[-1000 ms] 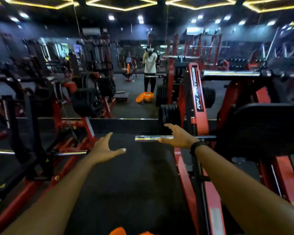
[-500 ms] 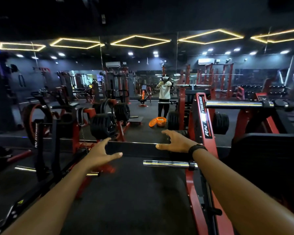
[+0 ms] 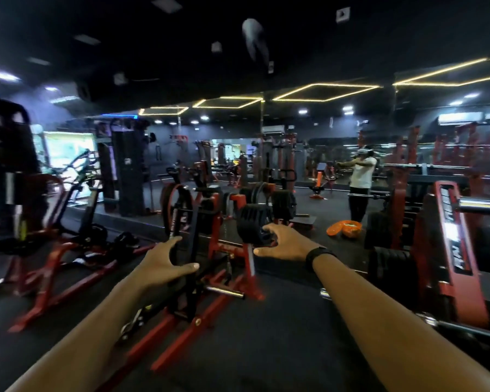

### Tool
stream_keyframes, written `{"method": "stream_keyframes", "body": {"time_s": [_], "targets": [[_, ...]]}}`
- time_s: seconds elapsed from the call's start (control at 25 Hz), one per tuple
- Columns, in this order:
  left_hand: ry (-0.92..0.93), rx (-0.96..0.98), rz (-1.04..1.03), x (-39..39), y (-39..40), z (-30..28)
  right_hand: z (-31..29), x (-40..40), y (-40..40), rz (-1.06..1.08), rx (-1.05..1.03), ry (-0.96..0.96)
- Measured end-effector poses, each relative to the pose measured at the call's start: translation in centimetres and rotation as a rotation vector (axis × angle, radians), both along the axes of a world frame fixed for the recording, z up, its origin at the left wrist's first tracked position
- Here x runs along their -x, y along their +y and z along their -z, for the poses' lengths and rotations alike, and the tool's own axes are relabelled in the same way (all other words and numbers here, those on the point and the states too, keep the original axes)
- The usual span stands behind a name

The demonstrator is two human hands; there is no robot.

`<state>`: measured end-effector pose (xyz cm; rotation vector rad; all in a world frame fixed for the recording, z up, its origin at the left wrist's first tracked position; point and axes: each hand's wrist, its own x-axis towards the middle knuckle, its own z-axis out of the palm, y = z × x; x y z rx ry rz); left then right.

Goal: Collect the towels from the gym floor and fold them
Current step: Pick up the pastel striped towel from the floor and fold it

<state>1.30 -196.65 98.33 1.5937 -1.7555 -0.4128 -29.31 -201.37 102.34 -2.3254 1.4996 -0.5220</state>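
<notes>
On the far left stands a tall black machine (image 3: 6,171), with a bright window (image 3: 68,154) just to the right of it. Red metal frames (image 3: 54,278) lie low on the dark floor (image 3: 266,335) in front of that machine.

The left hand (image 3: 164,264) reaches out in the air, to the right of the black machine. Its fingers are spread and a little bent, the thumb sticks out to the right, and it holds nothing.

Right behind the left hand is a red and black weight machine (image 3: 210,250). Round black weight plates (image 3: 252,227) hang on it. A short shiny bar (image 3: 224,291) sticks out low on this machine.

The right hand (image 3: 286,241) is in the air to the right of the weight machine. Its fingers are loosely bent and spread, and it holds nothing. A black band (image 3: 318,257) sits on its wrist.

To the right of the weight machine and farther back there is an orange heap (image 3: 344,229) on the floor, seen in the big wall mirror (image 3: 323,165). It looks like towels, but it is too blurry to be sure. Just behind the heap, the mirror shows a person in a white top (image 3: 361,176) with both arms held out.

On the far right, well past the weight machine, is a big red frame (image 3: 450,250). It has a black strip with white letters, but they are too blurry to read. A shiny silver bar (image 3: 481,206) sticks out near its top.
</notes>
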Motion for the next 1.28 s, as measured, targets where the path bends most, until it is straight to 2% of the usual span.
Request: {"method": "stream_keyframes", "body": {"time_s": [0.16,0.36,0.64,0.88,1.08,1.28], "targets": [[-0.038,-0.020,-0.170,-9.0,8.0,-0.6,-0.3,-10.6,2.0,-0.160,-0.005,0.015],[-0.102,-0.012,-0.407,-21.2,20.6,0.1,0.0,-26.8,8.3,-0.398,0.005,0.036],[-0.139,-0.106,-0.848,-35.0,43.5,1.2,2.7,-49.1,23.0,-0.765,0.006,0.011],[-0.055,-0.154,-1.185,-41.6,59.4,2.7,4.9,-62.4,34.9,-1.045,-0.001,0.010],[0.020,-0.182,-1.343,-45.8,66.8,4.4,5.9,-72.2,41.5,-1.235,-0.015,0.031],[0.042,-0.184,-1.461,-52.7,69.6,5.3,6.3,-83.5,43.9,-1.363,-0.018,0.041]]}}
